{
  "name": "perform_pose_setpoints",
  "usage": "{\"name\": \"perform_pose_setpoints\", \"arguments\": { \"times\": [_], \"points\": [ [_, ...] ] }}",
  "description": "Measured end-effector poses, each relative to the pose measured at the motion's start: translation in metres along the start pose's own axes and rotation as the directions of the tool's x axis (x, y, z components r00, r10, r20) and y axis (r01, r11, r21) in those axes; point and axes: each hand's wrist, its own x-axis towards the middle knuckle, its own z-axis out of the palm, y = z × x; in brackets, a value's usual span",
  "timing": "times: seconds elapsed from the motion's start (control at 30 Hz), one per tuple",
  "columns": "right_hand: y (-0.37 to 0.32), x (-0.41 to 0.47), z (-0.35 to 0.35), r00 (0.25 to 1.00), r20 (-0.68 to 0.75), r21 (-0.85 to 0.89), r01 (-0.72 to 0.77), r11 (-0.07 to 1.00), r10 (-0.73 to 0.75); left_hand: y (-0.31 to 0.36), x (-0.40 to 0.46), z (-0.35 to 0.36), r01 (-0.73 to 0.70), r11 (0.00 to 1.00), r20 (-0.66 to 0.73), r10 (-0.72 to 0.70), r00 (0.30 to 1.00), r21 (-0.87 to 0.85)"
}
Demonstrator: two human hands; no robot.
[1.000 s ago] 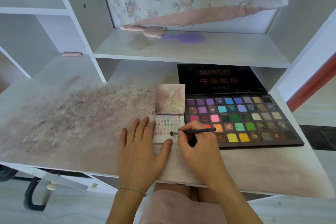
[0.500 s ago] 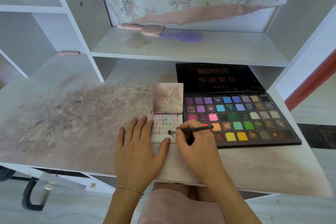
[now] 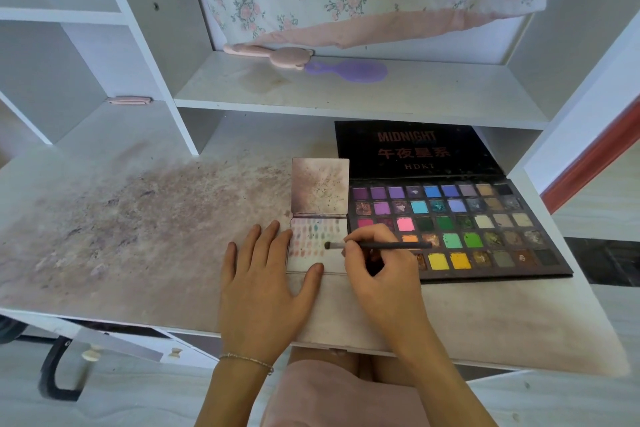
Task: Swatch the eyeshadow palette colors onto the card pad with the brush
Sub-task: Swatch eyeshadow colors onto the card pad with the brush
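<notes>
1. Head view: your brush (image 3: 377,246) tip rests on the pad (image 3: 334,255), beside the palette (image 3: 485,229).
2. Your right hand (image 3: 384,274) grips the brush.
3. Your left hand (image 3: 266,288) lies flat and open, thumb on the pad.

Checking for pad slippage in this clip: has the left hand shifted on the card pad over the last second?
No. The left hand lies flat as before, thumb on the card pad's lower edge, fingers along its left side; the whole view shifts together, so the camera moved.
</notes>
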Motion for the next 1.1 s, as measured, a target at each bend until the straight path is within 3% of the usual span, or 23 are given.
{"name": "perform_pose_setpoints", "arguments": {
  "times": [0.2, 0.53, 0.77, 1.1],
  "points": [
    [0.001, -0.004, -0.012, 0.985, -0.161, 0.220, -0.021, 0.975, 0.058, 0.000, 0.000, -0.001, -0.001, 1.000, -0.005, 0.001, 1.000, -0.014],
    [0.024, -0.017, -0.075, 0.970, -0.226, 0.117, -0.064, 0.991, 0.089, 0.002, 0.002, 0.000, 0.014, 0.999, -0.001, -0.015, 1.000, -0.032],
    [0.043, -0.018, -0.121, 0.918, -0.368, 0.073, -0.127, 0.989, 0.145, 0.015, 0.001, 0.004, 0.078, 0.996, -0.031, -0.079, 0.996, -0.045],
    [0.050, -0.020, -0.131, 0.865, -0.444, 0.034, -0.246, 0.969, 0.235, 0.014, 0.000, 0.005, 0.068, 0.998, -0.021, -0.068, 0.997, -0.009]
  ]
}}
